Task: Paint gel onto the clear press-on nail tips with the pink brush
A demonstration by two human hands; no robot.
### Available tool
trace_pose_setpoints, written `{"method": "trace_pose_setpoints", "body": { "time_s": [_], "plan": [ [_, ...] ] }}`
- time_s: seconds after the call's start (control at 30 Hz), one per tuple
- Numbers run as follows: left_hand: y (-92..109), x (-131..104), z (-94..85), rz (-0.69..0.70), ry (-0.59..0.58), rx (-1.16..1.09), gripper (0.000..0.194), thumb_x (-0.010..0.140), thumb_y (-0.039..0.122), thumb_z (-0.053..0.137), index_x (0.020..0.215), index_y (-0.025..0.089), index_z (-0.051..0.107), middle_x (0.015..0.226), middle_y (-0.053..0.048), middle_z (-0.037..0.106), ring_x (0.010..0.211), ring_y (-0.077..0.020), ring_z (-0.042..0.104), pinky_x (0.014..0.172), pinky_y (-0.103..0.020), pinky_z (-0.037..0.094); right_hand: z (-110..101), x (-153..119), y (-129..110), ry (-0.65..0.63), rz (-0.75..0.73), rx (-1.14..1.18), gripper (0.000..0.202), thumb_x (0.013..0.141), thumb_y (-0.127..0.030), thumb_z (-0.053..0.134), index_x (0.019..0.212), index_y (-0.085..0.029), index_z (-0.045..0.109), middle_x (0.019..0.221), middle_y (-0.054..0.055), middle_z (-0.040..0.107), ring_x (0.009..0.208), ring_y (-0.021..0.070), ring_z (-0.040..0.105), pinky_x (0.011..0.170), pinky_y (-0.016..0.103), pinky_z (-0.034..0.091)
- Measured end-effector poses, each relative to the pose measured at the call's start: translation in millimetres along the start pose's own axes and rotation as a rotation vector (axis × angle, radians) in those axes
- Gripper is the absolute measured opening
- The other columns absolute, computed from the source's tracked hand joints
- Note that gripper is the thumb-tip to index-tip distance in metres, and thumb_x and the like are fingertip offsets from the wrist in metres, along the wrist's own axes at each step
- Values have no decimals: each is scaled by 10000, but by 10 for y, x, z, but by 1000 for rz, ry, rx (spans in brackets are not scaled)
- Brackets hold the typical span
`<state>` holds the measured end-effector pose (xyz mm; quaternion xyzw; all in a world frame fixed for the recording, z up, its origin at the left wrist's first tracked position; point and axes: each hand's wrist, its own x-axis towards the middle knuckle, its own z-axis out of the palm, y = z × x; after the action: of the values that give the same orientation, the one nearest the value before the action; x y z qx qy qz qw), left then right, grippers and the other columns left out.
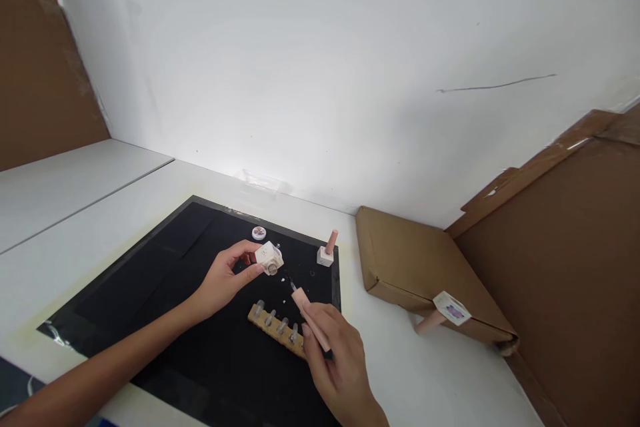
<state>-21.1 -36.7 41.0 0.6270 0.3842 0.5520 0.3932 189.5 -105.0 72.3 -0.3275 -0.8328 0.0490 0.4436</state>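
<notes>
In my left hand (227,280) is a small white nail polish bottle (269,256), tilted so its uncapped neck faces toward me. My right hand (340,353) grips the pink cap of a nail polish brush (303,300), its dark bristle tip pointing at the bottle's neck but apart from it. Just left of my right hand lies a tan strip (273,329) bearing several clear nail tips; its right end is hidden behind my fingers. Beyond my left hand sits a small round white pot (259,233) with a picture on its lid.
A second white bottle with a pink cap (326,252) stands at the black mat's (190,260) far right corner. At right a brown cardboard box (405,253) lies by the wall, with another pink-capped bottle (453,308) tipped against its front. White specks dot the mat.
</notes>
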Motion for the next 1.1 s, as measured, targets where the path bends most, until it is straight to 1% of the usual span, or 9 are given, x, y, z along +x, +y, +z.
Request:
{"method": "trace_pose_setpoints", "body": {
  "time_s": [0.1, 0.27, 0.53, 0.7, 0.8, 1.0, 1.1],
  "plan": [
    [-6, -7, -2, -29, -18, -26, 175, 816, 290, 640, 920, 158, 689, 814, -46, 653, 740, -173, 551, 692, -273, 443, 15, 3, 2, 3, -14, -27, 480, 835, 13, 453, 1259, -210, 477, 892, 79, 624, 710, 163, 582, 564, 264, 491],
    [-19, -9, -1, -43, -31, -47, 180, 822, 276, 624, 944, 155, 678, 820, -48, 647, 741, -175, 562, 684, -274, 449, 26, -16, -15, -11, -42, -61, 395, 831, 4, 474, 1174, -186, 518, 856, 79, 592, 689, 158, 557, 553, 260, 477],
    [41, -1, 9, 17, -35, -3, 122, 765, 212, 687, 877, 164, 696, 796, -28, 635, 700, -150, 518, 669, -259, 422, 17, 9, -41, -52, -58, -95, 320, 844, -30, 467, 1103, -205, 537, 825, 65, 578, 634, 148, 532, 517, 252, 462],
    [36, -13, 8, 51, -24, 42, 161, 725, 185, 728, 884, 176, 706, 797, -23, 635, 710, -152, 512, 669, -259, 409, 28, 10, -32, -70, -47, -132, 288, 859, -42, 459, 1086, -193, 552, 835, 67, 583, 646, 145, 557, 523, 242, 468],
    [41, -27, 16, 95, -24, 103, 179, 716, 166, 737, 891, 180, 702, 809, -26, 632, 712, -153, 525, 665, -258, 422, 37, 15, -21, -82, -47, -156, 261, 875, -59, 448, 1071, -185, 565, 826, 65, 584, 650, 144, 566, 531, 240, 477],
    [54, -64, 13, 261, 7, 240, 198, 719, 173, 752, 903, 183, 677, 858, -47, 651, 813, -187, 598, 729, -287, 474, 45, 22, -17, -98, -82, -234, 270, 885, -59, 435, 1082, -167, 584, 819, 71, 594, 653, 141, 567, 544, 238, 489],
    [64, -72, 9, 334, 10, 259, 202, 718, 197, 763, 894, 182, 667, 844, -46, 653, 799, -187, 608, 716, -287, 487, 52, 26, -25, -96, -93, -272, 277, 886, -44, 431, 1085, -160, 586, 824, 74, 602, 638, 134, 555, 541, 233, 486]
  ]
}}
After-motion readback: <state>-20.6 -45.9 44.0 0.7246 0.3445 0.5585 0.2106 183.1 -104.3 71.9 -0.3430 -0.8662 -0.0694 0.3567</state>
